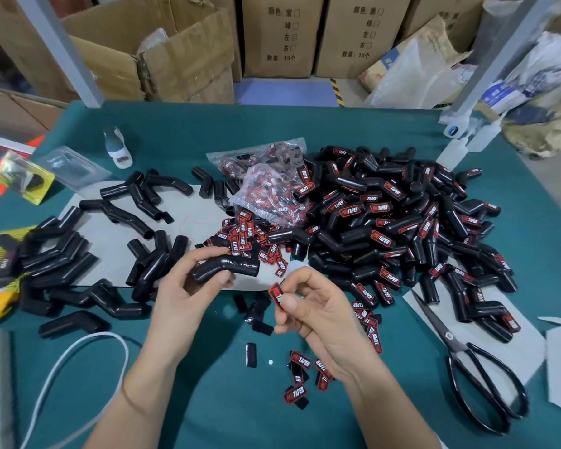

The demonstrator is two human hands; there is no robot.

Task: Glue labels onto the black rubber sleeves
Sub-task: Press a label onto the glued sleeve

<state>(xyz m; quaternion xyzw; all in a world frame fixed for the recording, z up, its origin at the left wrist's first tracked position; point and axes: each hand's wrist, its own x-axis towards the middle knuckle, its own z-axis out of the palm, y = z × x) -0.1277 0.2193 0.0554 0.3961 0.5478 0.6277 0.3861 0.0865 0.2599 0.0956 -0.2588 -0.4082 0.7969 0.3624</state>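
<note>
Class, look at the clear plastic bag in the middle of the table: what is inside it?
Through the clear plastic bag show many red-and-black labels, packed in a jumble. Their number and whatever lies underneath the bag are hidden by crumpled plastic and glare.

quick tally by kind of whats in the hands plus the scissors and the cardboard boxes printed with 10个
Rubber sleeve in left hand: 1
Label in right hand: 1
Scissors: 1
Printed cardboard boxes: 2
Total: 5

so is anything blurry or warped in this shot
Head view: wide-angle bend curves the green table edge and grey posts; far-left sleeves smear; both hands, the bent black rubber sleeve and red-black label stay fairly sharp; lighting even.
</note>
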